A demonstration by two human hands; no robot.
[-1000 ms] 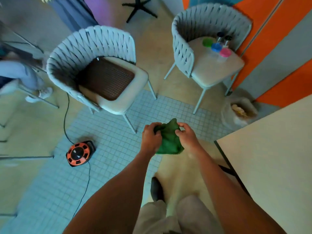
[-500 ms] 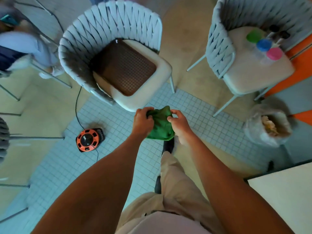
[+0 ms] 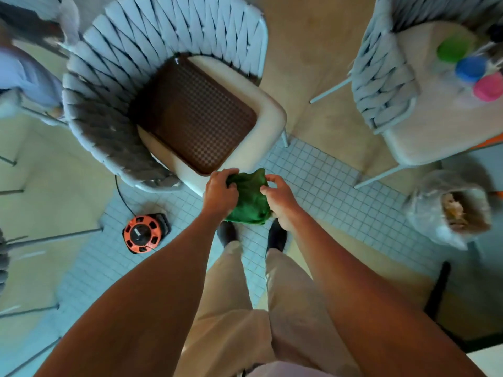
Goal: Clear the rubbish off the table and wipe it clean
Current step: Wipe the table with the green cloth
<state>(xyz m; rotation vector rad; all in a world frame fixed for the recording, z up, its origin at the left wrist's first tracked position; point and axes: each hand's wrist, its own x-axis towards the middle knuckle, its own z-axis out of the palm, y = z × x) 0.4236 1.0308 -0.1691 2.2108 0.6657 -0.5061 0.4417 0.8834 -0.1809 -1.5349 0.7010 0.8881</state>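
1. Seen from above, a person stands on small pale floor tiles and holds a bunched green cloth (image 3: 249,200) in front of their body, above their own feet.
2. The left hand (image 3: 220,193) grips the left side of the cloth, fingers curled into the fabric. The right hand (image 3: 280,201) pinches the right side, thumb and fingers bent around a fold.
3. The cloth hangs between the two hands as a crumpled wad with no clear long axis. Both hands touch it, so neither is nearer.
4. Only a pale corner of the table (image 3: 487,361) shows, at the near right edge of the view, well apart from the cloth and behind the right arm. Judging by this, wiping calls for a turn to the right.
5. Directly beyond the hands stands a woven grey chair (image 3: 109,118) with a brown tray (image 3: 198,115) on its seat.
6. On the right, a clear bag of rubbish (image 3: 451,213) sits on the floor near a second chair (image 3: 386,77).
7. An orange cable reel (image 3: 141,234) lies on the floor to the left.
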